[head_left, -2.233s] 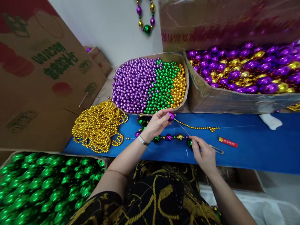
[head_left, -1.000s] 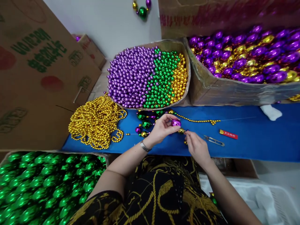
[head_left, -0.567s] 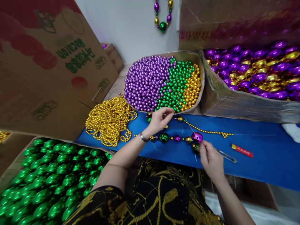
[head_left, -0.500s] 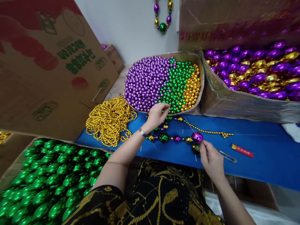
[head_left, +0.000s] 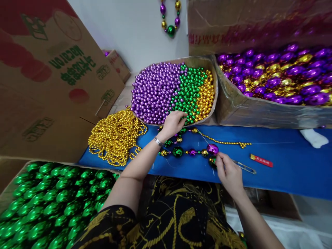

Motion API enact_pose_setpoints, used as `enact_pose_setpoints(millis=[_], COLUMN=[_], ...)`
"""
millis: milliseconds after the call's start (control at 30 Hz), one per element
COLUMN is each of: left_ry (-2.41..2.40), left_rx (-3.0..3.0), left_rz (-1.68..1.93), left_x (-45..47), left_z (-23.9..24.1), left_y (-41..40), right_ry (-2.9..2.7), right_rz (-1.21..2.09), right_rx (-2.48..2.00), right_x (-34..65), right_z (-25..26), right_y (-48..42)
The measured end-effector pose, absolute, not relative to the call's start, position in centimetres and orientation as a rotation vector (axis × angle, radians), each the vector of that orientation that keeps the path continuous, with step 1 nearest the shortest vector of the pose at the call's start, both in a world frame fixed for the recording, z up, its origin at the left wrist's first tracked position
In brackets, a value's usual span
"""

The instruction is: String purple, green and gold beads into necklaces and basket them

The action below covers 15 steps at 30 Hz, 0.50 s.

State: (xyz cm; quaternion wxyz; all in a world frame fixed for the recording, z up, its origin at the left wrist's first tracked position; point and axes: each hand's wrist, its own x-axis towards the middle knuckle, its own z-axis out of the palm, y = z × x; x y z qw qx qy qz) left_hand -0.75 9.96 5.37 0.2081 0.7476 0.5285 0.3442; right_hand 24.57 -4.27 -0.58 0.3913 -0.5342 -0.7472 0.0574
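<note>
My left hand (head_left: 173, 123) reaches over the front rim of a box of small beads. Its fingers are curled together at the green beads (head_left: 191, 91), and whatever lies between the fingertips is hidden. Lower on the right, my right hand (head_left: 229, 171) pinches at the edge of a large shiny purple bead (head_left: 212, 149). A thin line runs from that bead up to a gold bead (head_left: 194, 130). A strand of mixed beads (head_left: 177, 151) in green, gold and purple lies on the blue table, partly under my left wrist.
Small purple beads (head_left: 153, 93) and gold beads (head_left: 206, 100) share the box. Left of it sits a heap of gold bead chains (head_left: 116, 138). Large green beads (head_left: 57, 207) fill a lower-left carton. Thread snips (head_left: 245, 167) and a red-and-yellow cutter (head_left: 261, 160) lie at right.
The view has shifted slightly, so the scene sits farther left. My left hand has dipped a little at the green beads, while my right hand keeps its pinch by the purple bead.
</note>
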Motion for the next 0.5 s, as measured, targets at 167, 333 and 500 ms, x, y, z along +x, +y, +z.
enact_pose_setpoints(millis=[167, 333, 500], left_ry=[0.832, 0.732, 0.716], left_rx=[1.024, 0.788, 0.825], left_rz=[1.141, 1.113, 1.105], left_x=[0.6, 1.7, 1.9], left_z=[5.5, 5.7, 5.8], left_y=[7.4, 5.6, 5.2], right_ry=[-1.906, -1.902, -1.901], right_rz=[0.11, 0.114, 0.053], right_rx=[-1.351, -1.323, -1.295], right_x=[24.4, 24.2, 24.2], right_z=[-0.4, -0.2, 0.1], right_y=[-4.2, -4.3, -4.4])
